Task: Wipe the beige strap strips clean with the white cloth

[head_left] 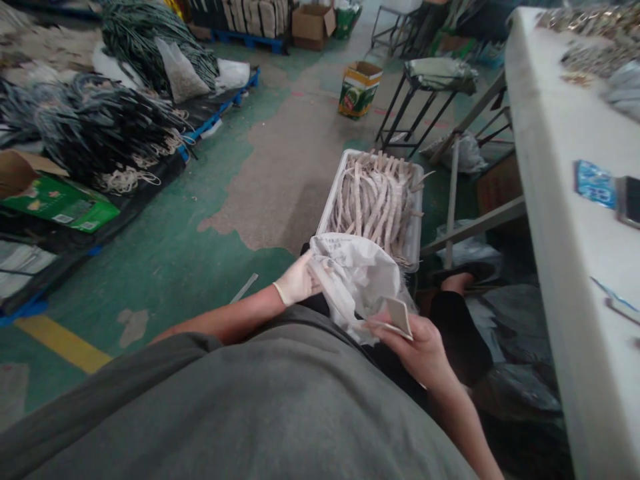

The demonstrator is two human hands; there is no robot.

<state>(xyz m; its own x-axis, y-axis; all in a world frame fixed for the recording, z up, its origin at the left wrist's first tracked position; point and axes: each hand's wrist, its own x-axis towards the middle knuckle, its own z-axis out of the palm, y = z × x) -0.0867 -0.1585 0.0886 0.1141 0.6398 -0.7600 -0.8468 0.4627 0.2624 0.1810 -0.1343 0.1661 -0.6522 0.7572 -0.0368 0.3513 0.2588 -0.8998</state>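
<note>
A white plastic bag [370,260] with printing near its rim lies open over my lap. My left hand [299,280], in a pale glove, grips the bag's left edge with its fingers closed. On the bag's right side, my bare right hand [417,343] is closed around a folded pale strip [399,315], one flat end sticking up past the fingers. The bag's lower part is hidden between my hands and my legs. Just beyond the bag stands a white plastic crate [331,193] filled with many long beige straps [375,193].
To the right runs a white-covered table [550,200] with a blue packet [595,183], a phone [629,200] and heaped metal pieces. Bundles of dark cords [95,127] lie on pallets at left. A stool [420,100] and a carton [359,90] stand ahead.
</note>
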